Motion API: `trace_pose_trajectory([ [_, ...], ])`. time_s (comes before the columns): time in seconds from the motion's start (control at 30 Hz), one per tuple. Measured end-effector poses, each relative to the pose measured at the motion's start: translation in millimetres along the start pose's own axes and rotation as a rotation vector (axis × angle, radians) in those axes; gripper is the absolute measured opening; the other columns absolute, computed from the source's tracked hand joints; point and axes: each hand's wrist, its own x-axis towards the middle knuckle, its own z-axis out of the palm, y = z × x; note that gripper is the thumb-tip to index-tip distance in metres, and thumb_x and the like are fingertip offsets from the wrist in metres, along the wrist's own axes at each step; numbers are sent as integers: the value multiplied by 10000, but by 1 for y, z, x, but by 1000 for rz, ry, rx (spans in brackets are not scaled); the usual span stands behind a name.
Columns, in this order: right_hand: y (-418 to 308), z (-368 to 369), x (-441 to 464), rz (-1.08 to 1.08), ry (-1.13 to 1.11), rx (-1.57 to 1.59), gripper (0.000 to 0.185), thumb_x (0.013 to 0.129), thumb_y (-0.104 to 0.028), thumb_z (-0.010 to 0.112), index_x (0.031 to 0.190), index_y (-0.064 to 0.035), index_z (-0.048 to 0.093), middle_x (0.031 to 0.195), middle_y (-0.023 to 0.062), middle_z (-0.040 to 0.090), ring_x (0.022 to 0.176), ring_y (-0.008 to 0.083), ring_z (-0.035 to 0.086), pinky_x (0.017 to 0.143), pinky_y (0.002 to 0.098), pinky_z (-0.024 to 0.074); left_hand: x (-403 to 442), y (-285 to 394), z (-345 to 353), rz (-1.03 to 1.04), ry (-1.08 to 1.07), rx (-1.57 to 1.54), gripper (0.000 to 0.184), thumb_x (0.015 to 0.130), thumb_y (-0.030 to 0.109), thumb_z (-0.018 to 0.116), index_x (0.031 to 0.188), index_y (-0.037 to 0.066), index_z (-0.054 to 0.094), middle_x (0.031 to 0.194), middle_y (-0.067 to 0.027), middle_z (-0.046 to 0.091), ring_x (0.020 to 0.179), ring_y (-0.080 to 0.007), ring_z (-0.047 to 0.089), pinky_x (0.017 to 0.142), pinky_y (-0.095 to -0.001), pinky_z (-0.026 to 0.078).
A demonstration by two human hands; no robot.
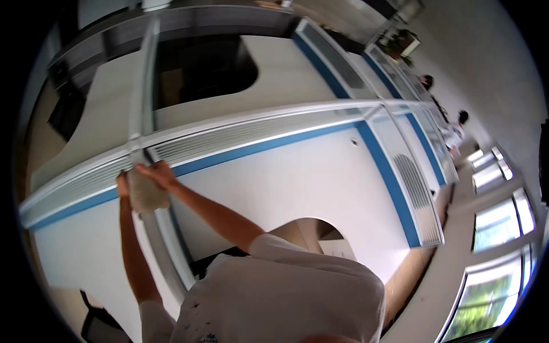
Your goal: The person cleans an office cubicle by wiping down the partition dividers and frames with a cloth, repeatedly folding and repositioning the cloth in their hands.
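A beige cloth (147,193) hangs over the top rail of a desk partition (257,121), close to the post where the dividers meet. My left hand (122,186) grips its left edge, with the fingers mostly turned away from view. On the opposite edge, my right hand (161,172) is closed around the upper corner of the cloth. Both arms reach forward, and the cloth spans the gap between the hands. Its underside and the rail beneath it are hidden.
White desks (274,177) with blue-edged ribbed dividers lie on both sides of the rail. A side divider (400,171) stands to the right. A black chair (103,323) is at lower left. Other people (454,134) are far off at the right, near windows (497,226).
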Motion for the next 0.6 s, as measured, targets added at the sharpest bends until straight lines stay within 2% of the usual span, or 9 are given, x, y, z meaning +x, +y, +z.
trace_pose_trajectory([
  [0.03, -2, -4, -3, 74, -42, -67, 752, 704, -671, 789, 866, 62, 738, 870, 148, 737, 786, 217, 711, 718, 347, 569, -43, 45, 30, -70, 31, -378, 466, 1031, 395, 373, 1024, 25, 655, 951, -113, 665, 839, -232, 622, 797, -404, 512],
  [0.1, 11, 2, -12, 28, -7, -5, 753, 743, -684, 751, 885, 55, 744, 891, 166, 738, 820, 238, 719, 734, 354, 572, -87, 89, 44, -228, 31, -384, 492, 994, 403, 370, 923, 24, 677, 856, -110, 663, 756, -231, 619, 738, -396, 520],
  [0.17, 39, 23, -25, -93, 26, 197, 746, 775, -685, 721, 915, 48, 751, 917, 183, 737, 856, 252, 721, 756, 348, 569, -94, 63, 29, -149, 111, -249, 479, 989, 366, 367, 874, 22, 679, 781, -73, 643, 674, -208, 579, 678, -375, 494],
  [0.23, 44, 28, -55, -53, -36, 264, 743, 808, -677, 692, 953, 49, 751, 939, 198, 736, 894, 263, 720, 783, 343, 563, -136, 65, 26, -84, 6, -306, 449, 993, 354, 375, 840, 37, 654, 780, -56, 624, 689, -186, 551, 666, -353, 469],
  [0.3, 28, 22, -106, 58, -132, 230, 748, 824, -662, 682, 986, 66, 743, 943, 206, 734, 905, 272, 719, 798, 343, 560, -174, 58, 15, -86, -15, -116, 461, 1033, 388, 348, 918, 46, 634, 883, -58, 634, 800, -183, 559, 773, -343, 476],
  [0.37, 22, 28, -138, 78, -112, 238, 754, 818, -652, 689, 982, 83, 737, 920, 209, 734, 871, 282, 721, 786, 350, 561, -203, 40, 5, -157, -56, -327, 466, 1035, 378, 335, 879, 51, 629, 858, -56, 626, 800, -188, 560, 769, -348, 474],
  [0.4, 21, 32, -148, 82, -67, 244, 754, 814, -648, 692, 968, 89, 737, 903, 209, 735, 846, 285, 722, 776, 354, 562, -220, 47, 15, -160, 96, -307, 413, 1017, 328, 358, 850, 55, 619, 827, -50, 607, 786, -183, 545, 752, -349, 460],
  [0.47, 18, 28, -156, 81, -8, 179, 756, 791, -649, 704, 939, 92, 741, 868, 211, 734, 798, 293, 721, 759, 365, 563, -240, 74, 20, -36, 41, 117, 348, 996, 298, 407, 847, 60, 613, 817, -45, 589, 796, -178, 535, 745, -350, 448],
  [0.6, 10, 17, -123, 10, 68, -77, 767, 712, -675, 744, 884, 73, 753, 811, 217, 728, 742, 299, 718, 731, 381, 565, -208, 61, 9, -130, -133, -275, 279, 972, 253, 455, 901, 28, 603, 852, -71, 600, 837, -204, 546, 774, -360, 448],
])
